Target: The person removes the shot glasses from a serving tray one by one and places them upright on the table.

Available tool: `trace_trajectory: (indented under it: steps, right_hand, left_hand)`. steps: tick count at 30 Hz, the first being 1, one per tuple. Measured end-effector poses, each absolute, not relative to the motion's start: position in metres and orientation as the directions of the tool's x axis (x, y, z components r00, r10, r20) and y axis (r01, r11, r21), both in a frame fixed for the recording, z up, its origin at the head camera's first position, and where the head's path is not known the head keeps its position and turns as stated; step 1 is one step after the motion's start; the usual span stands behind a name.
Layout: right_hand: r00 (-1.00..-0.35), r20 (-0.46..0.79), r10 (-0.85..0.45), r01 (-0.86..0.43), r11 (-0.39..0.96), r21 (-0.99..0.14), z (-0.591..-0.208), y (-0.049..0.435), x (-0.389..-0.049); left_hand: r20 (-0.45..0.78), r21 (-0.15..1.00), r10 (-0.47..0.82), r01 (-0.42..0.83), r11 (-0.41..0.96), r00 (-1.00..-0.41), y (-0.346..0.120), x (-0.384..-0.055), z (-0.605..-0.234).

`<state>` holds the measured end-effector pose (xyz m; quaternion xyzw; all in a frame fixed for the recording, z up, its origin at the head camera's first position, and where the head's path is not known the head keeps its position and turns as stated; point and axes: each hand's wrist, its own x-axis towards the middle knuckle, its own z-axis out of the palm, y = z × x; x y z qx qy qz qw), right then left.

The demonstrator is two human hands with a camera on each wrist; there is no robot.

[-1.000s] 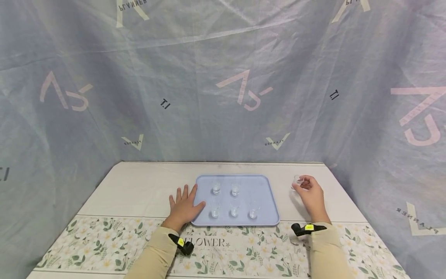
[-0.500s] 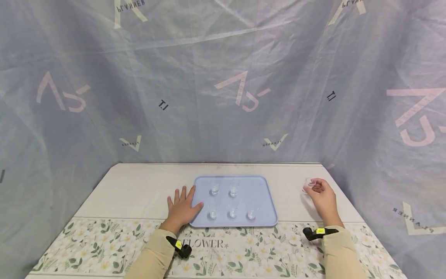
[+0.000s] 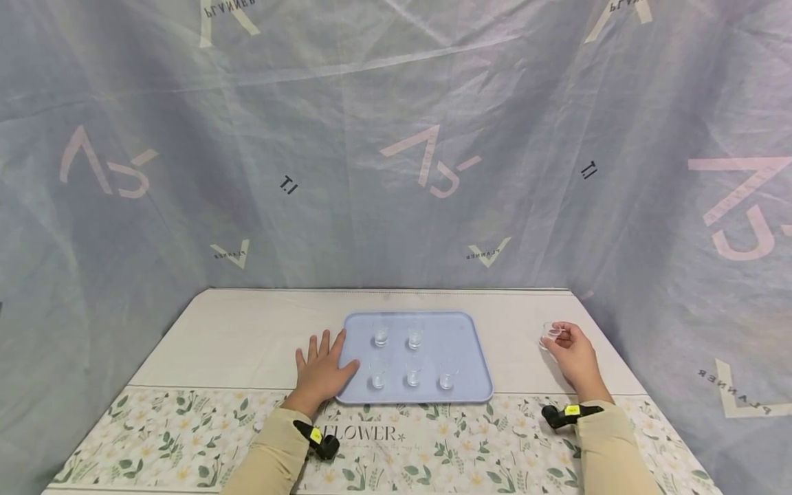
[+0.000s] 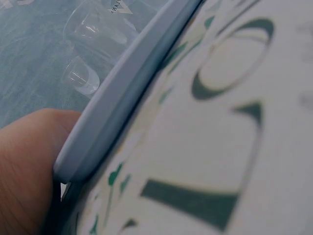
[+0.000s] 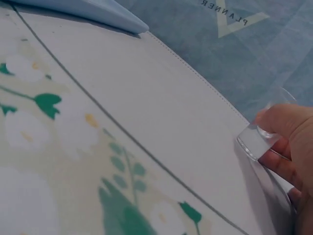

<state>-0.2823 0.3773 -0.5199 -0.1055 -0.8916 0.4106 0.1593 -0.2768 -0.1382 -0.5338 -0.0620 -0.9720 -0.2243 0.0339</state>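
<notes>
My right hand [image 3: 573, 353] pinches a small clear shot glass [image 3: 548, 335] between thumb and fingers, out to the right of the blue tray [image 3: 480, 357]. In the right wrist view the thick base of that shot glass [image 5: 254, 143] is at or very near the white table surface; whether it touches, I cannot tell. My left hand [image 3: 318, 371] lies with fingers spread at the tray's left edge, the thumb over the rim. Several more clear shot glasses stand upright on the tray, among them a back-left glass [image 3: 381, 336] and a front-right glass [image 3: 447, 379].
White cloth covers the table [image 3: 260, 330], with a floral printed band [image 3: 185, 433] along the front. Grey printed curtains [image 3: 346, 137] hang behind and at both sides. The right curtain comes down near my right hand.
My right hand has carried the shot glass farther right, away from the tray, and then slightly lower. The left hand and the tray's glasses look the same; the head view shifted slightly.
</notes>
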Motion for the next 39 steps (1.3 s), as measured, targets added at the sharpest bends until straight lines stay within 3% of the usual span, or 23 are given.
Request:
trace_trajectory:
  steps: [8, 16, 20, 27, 39]
  right_hand:
    - [-0.934, 0.181, 0.308, 0.033, 0.58, -0.814, -0.509, 0.371, -0.282]
    - [-0.812, 0.445, 0.379, -0.139, 0.615, -0.777, -0.487, 0.331, -0.279]
    - [-0.837, 0.465, 0.289, -0.21, 0.615, -0.76, -0.488, 0.306, -0.277]
    - [-0.926, 0.376, 0.023, -0.311, 0.514, -0.799, -0.498, 0.256, -0.268]
    - [-0.928, 0.332, -0.167, -0.372, 0.418, -0.829, -0.51, 0.228, -0.249]
  left_hand:
    - [0.089, 0.442, 0.113, 0.141, 0.886, -0.99, -0.139, -0.278, -0.534]
    - [0.052, 0.432, 0.106, 0.118, 0.894, -0.993, -0.138, -0.276, -0.529]
    - [0.055, 0.427, 0.102, 0.115, 0.897, -0.993, -0.138, -0.273, -0.526]
    - [0.043, 0.428, 0.113, 0.12, 0.896, -0.993, -0.137, -0.275, -0.524]
    - [0.051, 0.458, 0.124, 0.133, 0.879, -0.991, -0.141, -0.269, -0.527]
